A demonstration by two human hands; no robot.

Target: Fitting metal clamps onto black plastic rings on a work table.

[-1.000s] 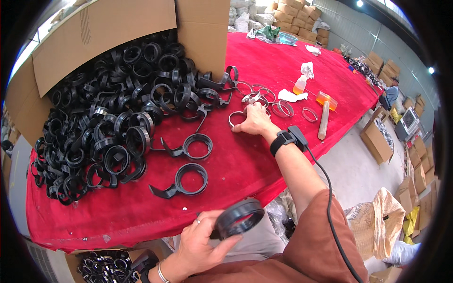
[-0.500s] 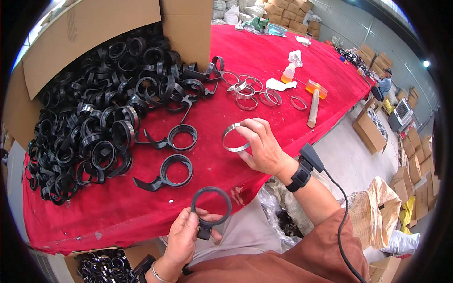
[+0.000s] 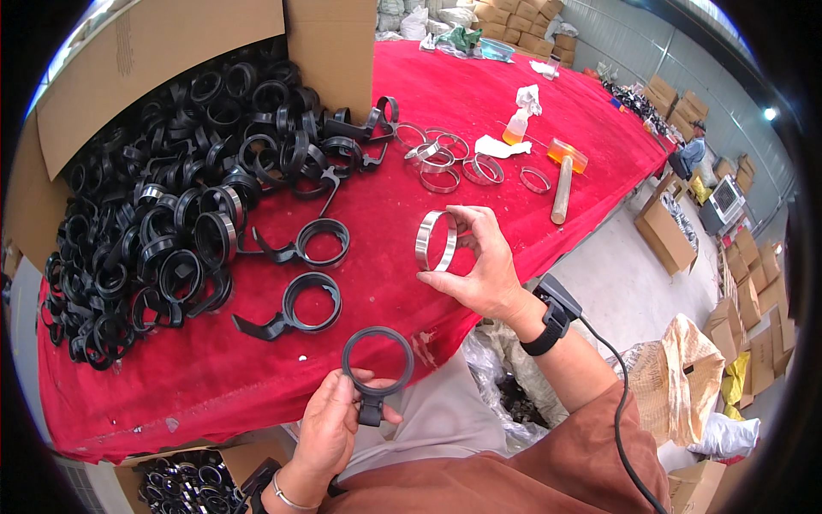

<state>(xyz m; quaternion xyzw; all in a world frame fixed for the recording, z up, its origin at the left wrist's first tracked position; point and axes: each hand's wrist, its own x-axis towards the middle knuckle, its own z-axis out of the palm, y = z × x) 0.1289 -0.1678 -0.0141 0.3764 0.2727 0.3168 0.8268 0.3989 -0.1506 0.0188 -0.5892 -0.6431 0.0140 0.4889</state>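
Observation:
My left hand [image 3: 332,421] grips a black plastic ring [image 3: 345,352] by its short stem at the table's near edge, the ring standing upright. Above the red cloth, my right hand [image 3: 484,265] pinches a shiny metal band [image 3: 423,241] between thumb and fingers, its broad side tilted toward me. The two rings are apart. Left of my hands, two black plastic rings with arms lie on the cloth, a nearer one [image 3: 288,315] and a farther one [image 3: 339,236]. Several loose metal bands [image 3: 487,176] lie beyond my right hand.
A large heap of black rings [image 3: 163,231] spills from a cardboard box [image 3: 330,51] on the left. A mallet [image 3: 562,190] with an orange head, a small bottle [image 3: 515,127] and white tissue [image 3: 503,147] lie at the far right of the red-covered table [image 3: 385,283]. Below stands a box of rings [image 3: 257,454].
My right hand has turned the metal band from nearly flat to more upright, showing its broad side. My left hand with the black ring has shifted slightly up and left.

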